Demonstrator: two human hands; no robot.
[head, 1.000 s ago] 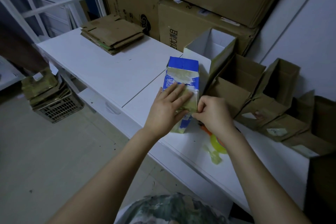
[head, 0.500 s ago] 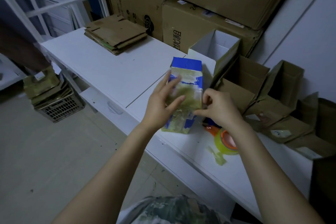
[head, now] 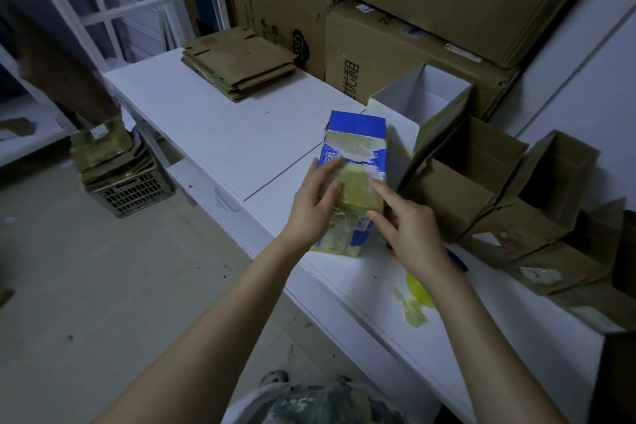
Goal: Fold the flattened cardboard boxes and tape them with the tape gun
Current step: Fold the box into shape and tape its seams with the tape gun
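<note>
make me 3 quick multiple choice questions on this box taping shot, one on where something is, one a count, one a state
1. Where does the blue box stand?
A. on a chair
B. on the white table
C. in a sink

2. How many hands touch the blue box?
A. none
B. one
C. two

3. What state is the white box behind the blue box in?
A. folded up and open at the top
B. taped shut
C. lying flattened

Answers:
1. B, its lower end sits on the white tabletop near the front edge.
2. C, the left hand lies on its face and the right hand touches its right edge with a straight forefinger.
3. A, its bare white inside shows through the open top.
</note>
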